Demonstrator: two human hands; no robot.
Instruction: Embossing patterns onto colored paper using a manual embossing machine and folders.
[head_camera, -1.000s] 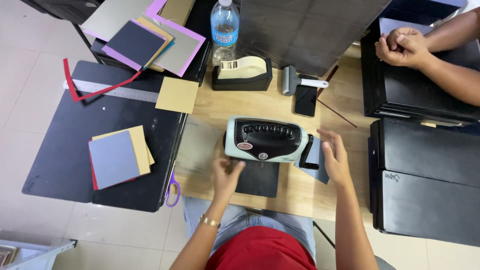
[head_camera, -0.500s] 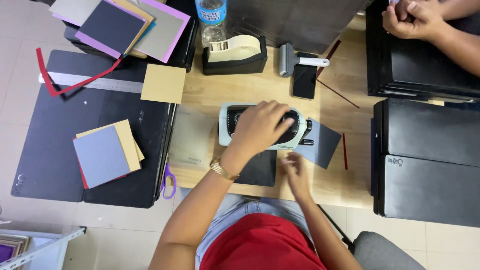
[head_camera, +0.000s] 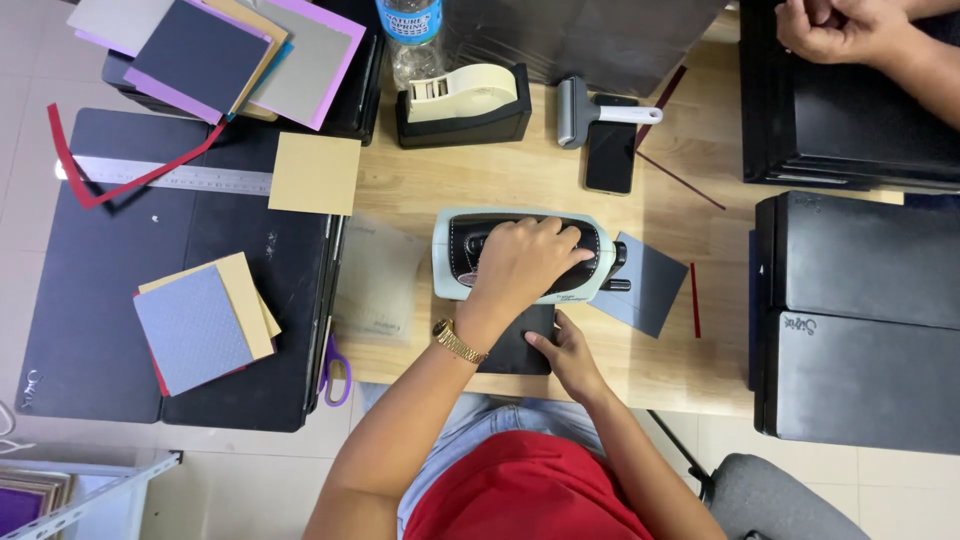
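On the far left a black mat (head_camera: 120, 300) covers the side table, and a stack of card squares (head_camera: 205, 322) sits on it, grey on top, close enough to be reached. Above it a steel ruler (head_camera: 170, 176) lies flat beside a red paper strip (head_camera: 120, 175), with 1 tan square (head_camera: 315, 173) overlapping the mat's edge. Purple-handled scissors (head_camera: 336, 368) hang off the wooden table (head_camera: 520, 180) at its near left edge.

In the middle sits the pale green die-cutting machine (head_camera: 520, 256). The left hand (head_camera: 525, 262) lies curled over the top of it, fingers wrapped down onto its dark handle — apparently bracing the body so it does not slide. Just below, the right hand (head_camera: 572, 352) lies flat with fingers spread on a black plate (head_camera: 518, 342) that sticks out from the machine's near side, pressing rather than gripping, as if to keep it square to the slot. A grey card (head_camera: 650, 285) juts out on the right.

Behind stand a tape dispenser (head_camera: 465, 103), a bottle (head_camera: 412, 40), a roller (head_camera: 585, 100) and a phone (head_camera: 610, 157). At the top right another person's clasped hands (head_camera: 835, 28) rest on black cases (head_camera: 860, 250) — uninvolved.
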